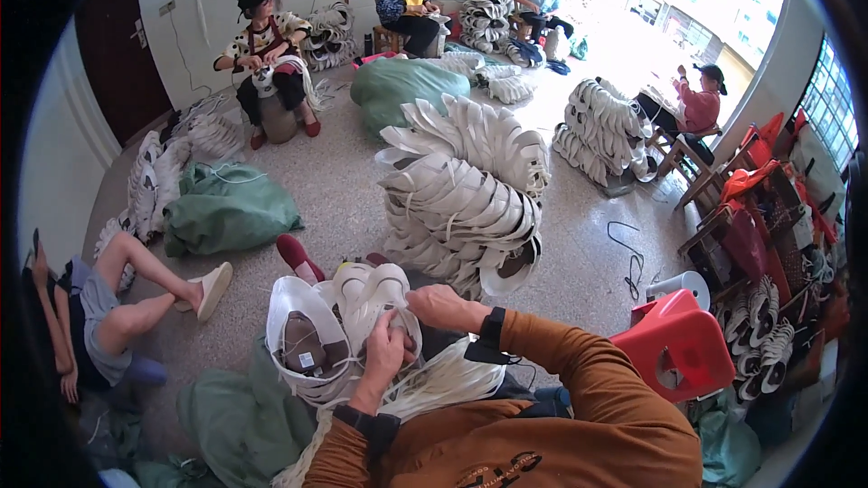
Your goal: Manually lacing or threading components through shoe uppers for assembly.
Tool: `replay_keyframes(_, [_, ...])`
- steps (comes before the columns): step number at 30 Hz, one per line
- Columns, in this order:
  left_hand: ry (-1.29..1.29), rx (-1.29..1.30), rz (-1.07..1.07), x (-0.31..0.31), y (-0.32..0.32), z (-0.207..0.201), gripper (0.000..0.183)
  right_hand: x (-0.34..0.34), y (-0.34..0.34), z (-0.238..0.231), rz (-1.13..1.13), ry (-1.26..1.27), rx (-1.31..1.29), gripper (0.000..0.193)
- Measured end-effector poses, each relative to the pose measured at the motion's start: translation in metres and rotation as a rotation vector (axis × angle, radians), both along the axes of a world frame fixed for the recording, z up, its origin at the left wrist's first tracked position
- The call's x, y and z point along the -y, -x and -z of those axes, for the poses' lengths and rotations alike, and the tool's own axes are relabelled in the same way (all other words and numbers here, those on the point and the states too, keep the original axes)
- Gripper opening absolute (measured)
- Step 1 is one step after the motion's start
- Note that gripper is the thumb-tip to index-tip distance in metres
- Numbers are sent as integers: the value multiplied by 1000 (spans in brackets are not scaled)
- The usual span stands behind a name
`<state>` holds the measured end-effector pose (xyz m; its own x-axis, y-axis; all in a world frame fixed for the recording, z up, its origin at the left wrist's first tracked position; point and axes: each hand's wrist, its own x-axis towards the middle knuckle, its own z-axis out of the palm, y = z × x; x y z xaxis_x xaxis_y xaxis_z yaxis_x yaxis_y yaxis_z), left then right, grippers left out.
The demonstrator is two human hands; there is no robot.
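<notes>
In my lap, white shoe uppers (351, 291) stand with their rounded toes away from me. My left hand (386, 350) is closed on one of them at its opening. Close by on the right, my right hand (445, 309) has its fingers bent together at the upper's side; what they pinch is too small to make out. Left of my hands rests another white upper (335, 340) with a grey-brown lining and a small white label inside. A bundle of long white laces (443, 381) lies across my lap below my right forearm.
A tall stack of white uppers (461, 190) stands ahead. Green sacks (231, 208) lie left and beyond. A red plastic stool (674, 343) is at my right, near a cluttered rack (750, 208). Several people sit around the room; one's bare legs (149, 285) reach in from the left.
</notes>
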<state>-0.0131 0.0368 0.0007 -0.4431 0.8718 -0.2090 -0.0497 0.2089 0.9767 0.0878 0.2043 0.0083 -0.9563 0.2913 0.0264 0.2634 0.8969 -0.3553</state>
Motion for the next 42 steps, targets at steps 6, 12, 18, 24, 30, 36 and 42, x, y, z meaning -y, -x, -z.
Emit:
replay_keyframes(6, [44,-35,3,-2,0,-12,47,4,7,6,-54,-30,-61,16])
replay_keyframes(12, [-10,28,0,0,0,-9,45,14,8,-1,-49,40,-64,28])
replay_keyframes(18, [-36,63,-12,1,1,1,44,17,17,-22,-59,-30,201,39])
replay_keyframes(24, [-28,-43,-23,-1,-1,1,41,13,31,-13,-81,-115,292,34])
replay_keyframes(30, [-119,31,-116,8,-4,7,38,13,13,-37,-311,-156,199,33])
replay_keyframes(36, [-126,-100,-185,-1,-9,6,26,19,3,-27,-144,1,112,36])
replay_keyframes(42, [-111,-72,-306,-15,-8,28,21,14,1,-14,-166,47,6,31])
